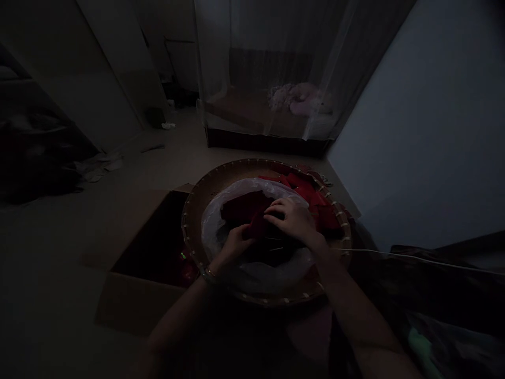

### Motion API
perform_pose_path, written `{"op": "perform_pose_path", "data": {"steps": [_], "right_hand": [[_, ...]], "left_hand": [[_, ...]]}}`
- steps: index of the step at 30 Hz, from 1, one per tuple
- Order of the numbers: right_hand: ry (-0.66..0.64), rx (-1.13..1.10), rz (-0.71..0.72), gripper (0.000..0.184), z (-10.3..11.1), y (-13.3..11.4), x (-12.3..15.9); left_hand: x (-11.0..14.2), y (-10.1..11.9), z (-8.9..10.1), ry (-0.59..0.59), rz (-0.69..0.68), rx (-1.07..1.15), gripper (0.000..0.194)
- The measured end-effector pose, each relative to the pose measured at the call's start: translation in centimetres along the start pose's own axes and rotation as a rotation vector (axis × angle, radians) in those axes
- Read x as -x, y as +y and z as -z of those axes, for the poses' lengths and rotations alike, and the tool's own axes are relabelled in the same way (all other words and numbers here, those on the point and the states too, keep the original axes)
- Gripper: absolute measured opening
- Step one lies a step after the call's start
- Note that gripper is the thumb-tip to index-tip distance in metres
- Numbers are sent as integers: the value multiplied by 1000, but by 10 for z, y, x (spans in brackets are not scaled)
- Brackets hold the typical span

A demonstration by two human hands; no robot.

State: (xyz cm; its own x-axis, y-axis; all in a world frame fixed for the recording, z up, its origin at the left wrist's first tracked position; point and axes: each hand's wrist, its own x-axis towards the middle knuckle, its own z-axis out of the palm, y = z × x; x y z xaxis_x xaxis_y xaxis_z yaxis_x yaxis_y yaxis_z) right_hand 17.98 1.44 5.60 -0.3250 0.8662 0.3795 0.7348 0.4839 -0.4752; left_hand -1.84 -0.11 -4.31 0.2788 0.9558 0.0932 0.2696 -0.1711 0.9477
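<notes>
Both hands meet over a clear plastic bag [215, 221] that lies open, its rim rolled back, inside a round woven bamboo tray [193, 195]. A dark red piece [258, 223], perhaps cloth or paper, is pinched between the fingers of my left hand [236, 242]. My right hand [290, 216] holds the upper right side of that same piece with bent fingers. More dark red material [240, 206] lies in the bag behind it. Bright red pieces [311, 195] are heaped at the tray's right side. The dim light hides fine detail.
An open cardboard box [134, 295] with shiny red things inside stands left of the tray. A thin white cord [410, 257] runs off to the right. Behind is a bed under a mosquito net [252, 116]. A pale wall [426, 116] rises at right.
</notes>
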Motion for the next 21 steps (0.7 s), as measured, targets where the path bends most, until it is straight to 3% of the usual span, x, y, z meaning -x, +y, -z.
{"op": "perform_pose_path", "data": {"steps": [2,7,12,18,21], "right_hand": [[-97,-15,3,20,-6,-8,-1],[-318,-220,-215,28,-12,0,-5],[-270,-283,-252,34,-14,15,-4],[-374,-356,-201,25,-13,5,-7],[-325,-366,-212,21,-13,0,-9]], "left_hand": [[1,5,1,-22,17,51,32],[2,8,4,-50,52,181,37],[0,4,3,-70,72,224,39],[-3,12,3,-116,83,264,40],[-4,16,4,-94,159,332,37]]}}
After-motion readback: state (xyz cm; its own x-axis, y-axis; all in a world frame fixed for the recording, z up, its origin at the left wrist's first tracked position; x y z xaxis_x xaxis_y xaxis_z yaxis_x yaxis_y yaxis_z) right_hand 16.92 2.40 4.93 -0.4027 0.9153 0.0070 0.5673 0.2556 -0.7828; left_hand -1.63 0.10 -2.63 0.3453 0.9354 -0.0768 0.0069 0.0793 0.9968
